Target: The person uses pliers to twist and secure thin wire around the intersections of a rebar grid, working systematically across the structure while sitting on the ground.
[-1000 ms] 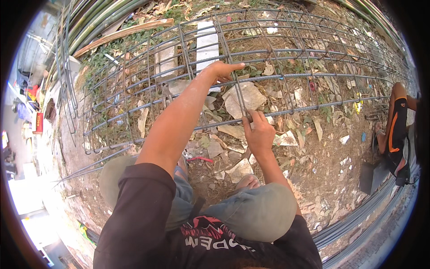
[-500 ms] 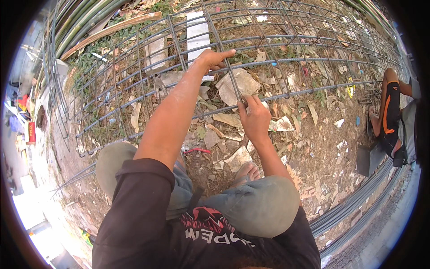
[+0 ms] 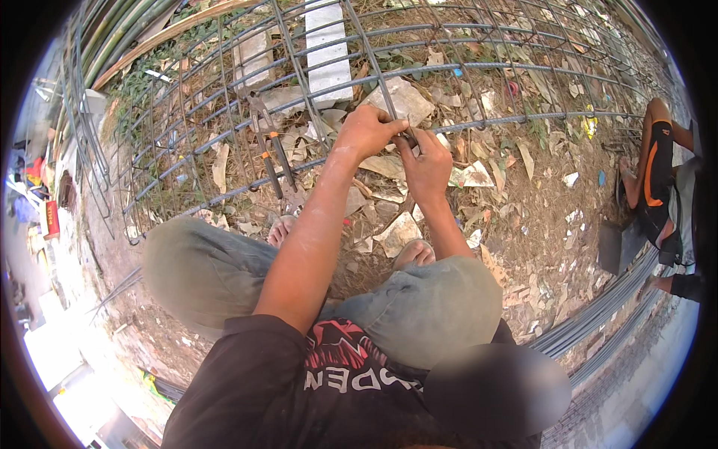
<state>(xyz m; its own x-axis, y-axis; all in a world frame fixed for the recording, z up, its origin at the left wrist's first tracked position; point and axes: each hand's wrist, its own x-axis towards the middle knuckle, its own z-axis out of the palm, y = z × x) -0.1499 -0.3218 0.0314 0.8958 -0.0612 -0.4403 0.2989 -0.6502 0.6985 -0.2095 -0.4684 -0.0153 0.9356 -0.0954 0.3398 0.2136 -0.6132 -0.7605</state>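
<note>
A cage of ribbed steel rebar [image 3: 516,117] spreads before me, with thinner crossing bars tied along it. My left hand [image 3: 366,133] is closed, thumb and fingers pinched at a crossing on the near bar. Against it, my right hand [image 3: 428,166] grips the same crossing, its fingers bent round the bar. What lies between the fingertips is mostly hidden; a thin dark strand like wire shows there. Left of my left forearm, a pair of pincers [image 3: 273,150] with black and orange handles rests against the cage, its jaws upward.
A pale block [image 3: 327,56] and a broken slab [image 3: 400,101] lie under the cage. Bamboo poles [image 3: 123,37] are stacked at the far left. Another person [image 3: 654,179] crouches at the right, near long bundled bars [image 3: 598,299]. Leaves and rubble litter the ground.
My left hand has come down and right from the upper cross bar to meet my right hand at the crossing. The pincers, mostly hidden by my forearm before, now show fully.
</note>
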